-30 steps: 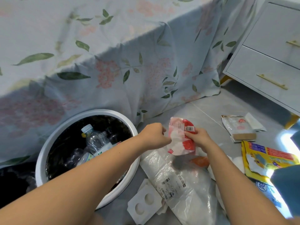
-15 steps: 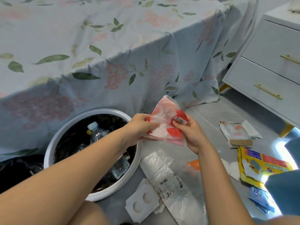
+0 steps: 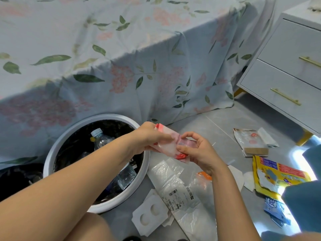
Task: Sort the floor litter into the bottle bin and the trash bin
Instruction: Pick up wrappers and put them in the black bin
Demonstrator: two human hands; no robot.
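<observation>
Here both hands hold one red and white wrapper (image 3: 169, 145) in the air, just over the right edge of the white bin (image 3: 97, 206). The left hand (image 3: 149, 136) grips its upper left end with curled fingers, and the right hand (image 3: 196, 150) pinches the lower right part between thumb and fingertips. The bin has a black liner and holds clear bottles (image 3: 100, 138). At the far left a black bag (image 3: 15, 178) is partly in view. On the grey floor (image 3: 217, 122) below the hands lie a clear plastic bag (image 3: 182, 193) and a white card with two holes (image 3: 149, 213). To the right lie a torn pouch (image 3: 250, 140), a yellow packet (image 3: 278, 176) and a blue packet (image 3: 276, 209). A floral cloth (image 3: 121, 58) hangs behind the bin, and a white drawer unit (image 3: 286, 75) stands at the right.
</observation>
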